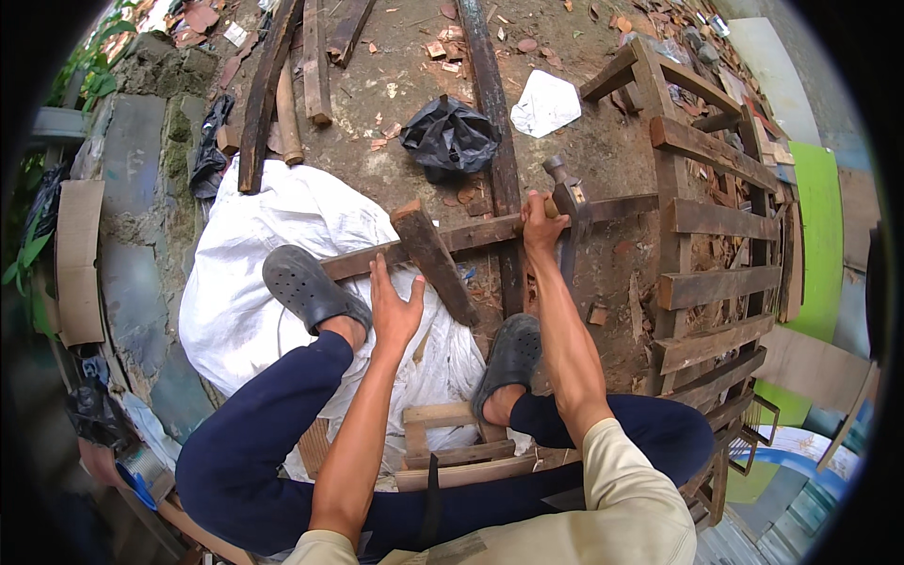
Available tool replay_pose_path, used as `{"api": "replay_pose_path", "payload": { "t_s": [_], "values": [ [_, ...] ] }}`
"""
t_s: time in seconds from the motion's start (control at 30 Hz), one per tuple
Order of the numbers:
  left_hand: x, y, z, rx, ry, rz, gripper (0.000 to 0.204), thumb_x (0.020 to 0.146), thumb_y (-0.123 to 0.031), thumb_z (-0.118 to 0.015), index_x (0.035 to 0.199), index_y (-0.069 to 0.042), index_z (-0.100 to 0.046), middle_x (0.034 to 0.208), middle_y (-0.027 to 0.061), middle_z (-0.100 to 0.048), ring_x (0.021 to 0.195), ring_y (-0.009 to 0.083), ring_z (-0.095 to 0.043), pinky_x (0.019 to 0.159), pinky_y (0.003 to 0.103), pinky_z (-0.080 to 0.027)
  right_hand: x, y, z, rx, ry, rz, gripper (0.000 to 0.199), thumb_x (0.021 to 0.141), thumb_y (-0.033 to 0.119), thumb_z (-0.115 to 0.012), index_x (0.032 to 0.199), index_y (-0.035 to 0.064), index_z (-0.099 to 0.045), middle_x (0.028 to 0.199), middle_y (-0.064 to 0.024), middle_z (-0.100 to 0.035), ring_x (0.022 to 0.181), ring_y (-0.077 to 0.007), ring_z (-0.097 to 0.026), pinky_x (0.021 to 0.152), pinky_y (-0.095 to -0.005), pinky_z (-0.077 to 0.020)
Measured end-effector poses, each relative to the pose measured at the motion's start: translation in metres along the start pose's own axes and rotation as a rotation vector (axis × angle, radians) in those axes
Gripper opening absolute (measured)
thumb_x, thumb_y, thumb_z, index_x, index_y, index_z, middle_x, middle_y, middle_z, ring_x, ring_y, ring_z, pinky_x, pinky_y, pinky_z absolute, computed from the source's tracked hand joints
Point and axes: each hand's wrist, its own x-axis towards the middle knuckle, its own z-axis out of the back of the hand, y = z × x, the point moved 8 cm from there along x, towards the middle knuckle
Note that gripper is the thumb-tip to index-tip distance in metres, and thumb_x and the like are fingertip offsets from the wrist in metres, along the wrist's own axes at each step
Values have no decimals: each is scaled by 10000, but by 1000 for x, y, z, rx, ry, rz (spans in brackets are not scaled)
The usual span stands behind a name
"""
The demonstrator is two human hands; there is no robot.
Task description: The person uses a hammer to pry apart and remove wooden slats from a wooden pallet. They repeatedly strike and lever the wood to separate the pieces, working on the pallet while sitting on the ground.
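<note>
My right hand (540, 224) is clenched around the hammer (565, 200) handle, its head above the long plank (490, 231). My left hand (394, 306) lies open, steadying that plank beside the short angled block (435, 259). A glancing blow could skid toward my fingers or my clogged foot (306, 282).

Right hand (539, 224) gripping hammer (568, 200), left hand (392, 309) on plank (490, 231)

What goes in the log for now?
right hand: grips hammer | left hand: flat on plank | feet: on sack
</note>
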Motion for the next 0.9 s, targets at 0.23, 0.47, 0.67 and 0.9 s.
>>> {"api": "replay_pose_path", "payload": {
  "t_s": [0.23,0.47,0.67,0.9],
  "values": [
    [-3,14,-2,-66,4,69,780,905,-334,-652,1450,105,-308,1498,340,-330,1426,427,-306,1170,428,-261,0,78,-12,259,177,174,311,904,79,-572,640,75,-408,547,-29,-419,483,-120,-386,527,-325,-395],
    [-12,10,-14,-118,35,81,753,899,-345,-655,1421,108,-356,1484,340,-352,1415,435,-321,1168,437,-266,-13,-14,22,-220,-38,37,303,904,115,-593,649,91,-432,545,-9,-422,480,-124,-444,506,-314,-413],
    [-10,-49,16,-187,-130,-79,648,919,-334,-632,1400,48,-426,1487,313,-362,1400,427,-340,1166,440,-261,-42,28,-12,123,163,-437,328,895,171,-627,656,119,-408,540,18,-381,442,-124,-402,466,-322,-392],
    [-16,-119,39,-559,-92,-131,490,936,-341,-647,1251,31,-601,1234,224,-635,1158,329,-609,983,399,-463,-107,120,-36,-92,365,-594,264,881,215,-643,711,97,-480,567,15,-449,439,-122,-440,449,-312,-389]
  ]
}}
